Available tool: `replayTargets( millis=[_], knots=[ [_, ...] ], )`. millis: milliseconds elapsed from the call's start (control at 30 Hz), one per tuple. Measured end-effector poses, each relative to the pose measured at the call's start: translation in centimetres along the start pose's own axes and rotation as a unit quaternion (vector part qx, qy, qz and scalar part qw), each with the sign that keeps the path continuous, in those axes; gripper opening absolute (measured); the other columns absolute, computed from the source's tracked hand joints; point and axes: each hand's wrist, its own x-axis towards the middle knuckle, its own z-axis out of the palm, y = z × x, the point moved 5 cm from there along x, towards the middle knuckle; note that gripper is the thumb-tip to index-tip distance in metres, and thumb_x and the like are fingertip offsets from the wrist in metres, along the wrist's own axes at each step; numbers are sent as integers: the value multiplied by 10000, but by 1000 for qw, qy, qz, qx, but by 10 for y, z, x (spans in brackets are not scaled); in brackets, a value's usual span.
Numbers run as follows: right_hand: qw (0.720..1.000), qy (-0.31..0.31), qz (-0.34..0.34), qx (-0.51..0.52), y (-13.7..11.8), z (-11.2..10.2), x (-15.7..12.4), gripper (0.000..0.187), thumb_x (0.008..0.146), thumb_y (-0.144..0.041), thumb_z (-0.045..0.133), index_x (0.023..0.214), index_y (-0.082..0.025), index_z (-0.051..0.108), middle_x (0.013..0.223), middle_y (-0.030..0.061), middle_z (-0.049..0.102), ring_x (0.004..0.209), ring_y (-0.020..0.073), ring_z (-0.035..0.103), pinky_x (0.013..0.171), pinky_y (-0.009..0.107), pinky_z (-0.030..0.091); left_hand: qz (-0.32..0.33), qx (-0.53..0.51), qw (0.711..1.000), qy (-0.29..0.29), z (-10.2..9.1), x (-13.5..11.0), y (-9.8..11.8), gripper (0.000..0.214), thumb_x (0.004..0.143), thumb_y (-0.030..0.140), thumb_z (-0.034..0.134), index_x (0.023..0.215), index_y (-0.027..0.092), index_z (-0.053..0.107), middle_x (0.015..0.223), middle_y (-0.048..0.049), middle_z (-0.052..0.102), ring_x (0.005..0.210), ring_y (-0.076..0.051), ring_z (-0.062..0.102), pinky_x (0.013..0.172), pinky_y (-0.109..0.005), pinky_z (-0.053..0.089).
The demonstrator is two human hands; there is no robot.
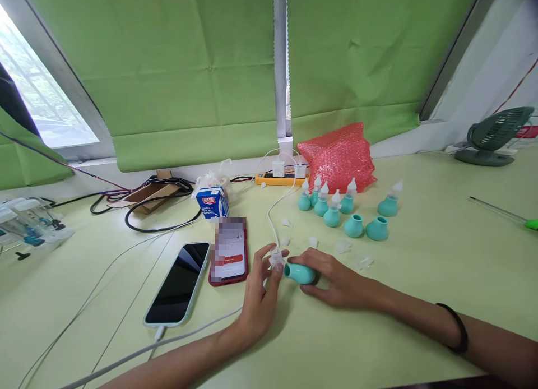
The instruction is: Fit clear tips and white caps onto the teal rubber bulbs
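Note:
My right hand is closed around a teal rubber bulb, which lies on its side with its open neck facing left. My left hand pinches a small clear plastic nozzle piece just left of that neck; the two parts are apart. Beyond my hands stand several teal bulbs with clear tips fitted, one of them a bulb near the front of the group. Two bulbs without tips, a bulb and another bulb, sit to their right. Small clear plastic pieces lie nearby.
Left of my hands lie a black-screened phone with a cable and a red-cased phone. Behind are a blue milk carton, an orange power strip and a red bubble-wrap bag. A screwdriver and fan are at right.

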Motion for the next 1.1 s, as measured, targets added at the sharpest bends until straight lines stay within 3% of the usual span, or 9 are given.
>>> replayTargets(
  millis=[133,267,433,633,767,1000,1100],
  knots=[
    [998,28,43,27,-11,0,-1,382,745,-130,466,1116,-190,396,1037,70,497,952,165,474,838,306,392,21,-3,1000,-4,0,-1,0,193,833,305,421,995,214,370,989,-57,558,968,-157,507,821,-296,388],
    [997,40,53,27,-15,2,-2,375,682,-75,464,1033,-197,411,941,41,505,862,156,483,779,282,405,63,35,997,36,-4,-1,0,153,825,278,435,963,211,436,884,-25,482,816,-127,476,697,-233,404],
    [997,44,68,-2,-13,5,-3,385,651,-81,465,1014,-198,410,928,41,512,823,167,487,737,291,405,112,93,988,51,-7,-1,3,151,796,239,491,945,218,498,846,-16,432,812,-126,428,727,-232,372],
    [992,70,103,-31,-6,2,-2,203,714,-186,497,907,-200,438,778,7,537,680,140,492,626,260,401,52,30,998,37,-4,-1,-4,163,810,265,466,956,198,432,860,-22,486,791,-120,475,716,-241,398],
    [988,101,100,-53,-3,0,-1,168,728,-245,515,868,-195,437,732,5,549,623,131,497,576,250,390,29,-13,999,-7,0,-2,-3,182,786,271,507,919,177,426,809,-24,516,768,-127,503,705,-251,414],
    [986,125,52,-97,-2,-3,-4,127,733,-222,484,848,-191,442,670,4,556,569,123,506,518,229,370,-3,-34,998,-44,1,1,-2,263,751,297,547,955,135,508,741,-44,575,688,-133,521,653,-246,433],
    [978,146,7,-146,-6,-5,-6,139,713,-207,474,849,-186,448,688,16,568,579,128,525,509,228,364,0,25,999,-46,2,0,-1,214,773,318,504,776,116,574,629,-30,555,594,-114,495,580,-219,412]
  ],
)
